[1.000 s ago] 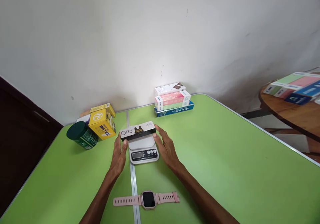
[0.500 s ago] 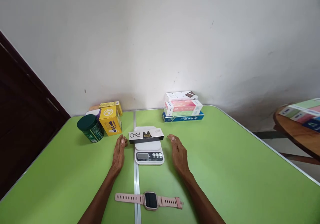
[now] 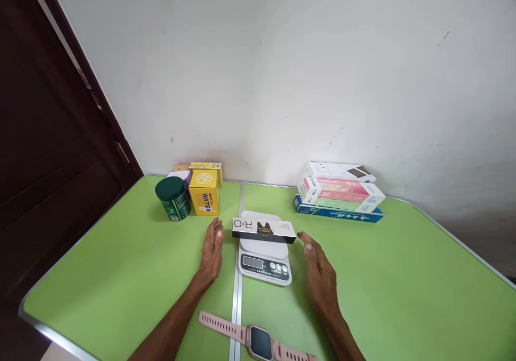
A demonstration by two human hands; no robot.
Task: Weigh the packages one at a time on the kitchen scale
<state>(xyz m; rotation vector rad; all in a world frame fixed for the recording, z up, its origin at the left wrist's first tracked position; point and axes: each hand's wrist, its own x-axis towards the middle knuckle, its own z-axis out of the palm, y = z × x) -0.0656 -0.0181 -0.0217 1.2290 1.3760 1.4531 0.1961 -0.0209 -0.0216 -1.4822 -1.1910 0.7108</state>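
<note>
A long white-and-black box (image 3: 264, 229) marked "Bamboo Charcoal" lies crosswise on a white digital scale (image 3: 265, 262). My left hand (image 3: 212, 248) is held to the left of the scale, fingers stretched out, apart from the box. On the other side my right hand (image 3: 321, 274) has its fingers extended, with the fingertips close to the box's right end; it grips nothing. Below the scale, a pink-strapped smartwatch (image 3: 260, 342) lies on the table between my forearms.
Left at the back stand a dark green canister (image 3: 173, 198), a yellow "WATER" box (image 3: 205, 192) and other small boxes. At the back right, several boxes are piled, a pink-and-green box (image 3: 342, 193) over a blue one (image 3: 337, 210). A metal seam (image 3: 236, 302) crosses the green table.
The camera view has turned left, so everything sits further right and slightly tilted; the side table on the right has left view. Both hands stay open beside the scale and box.
</note>
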